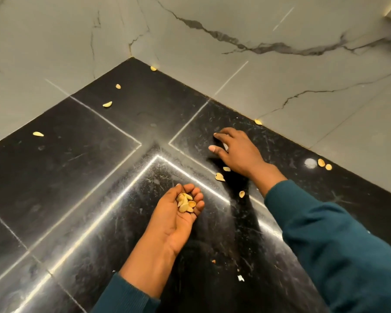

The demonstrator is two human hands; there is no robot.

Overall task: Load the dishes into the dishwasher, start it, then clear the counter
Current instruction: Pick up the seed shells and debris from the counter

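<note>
I am clearing shells off the black desk [81, 177]. My left hand [178, 213] is cupping a heap of shells [185, 202], fingers curled up round them. My right hand [235, 152] is lying over the desk, fingers spread apart, gripping nothing. The nearest shell [219, 176] is lying just beside the right wrist, on the side toward the left hand, so I judge the right hand is better placed. I am seeing no writing or labels.

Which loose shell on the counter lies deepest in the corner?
The shell against the right wall's base just beside the corner; every other loose shell lies nearer the person.
</note>
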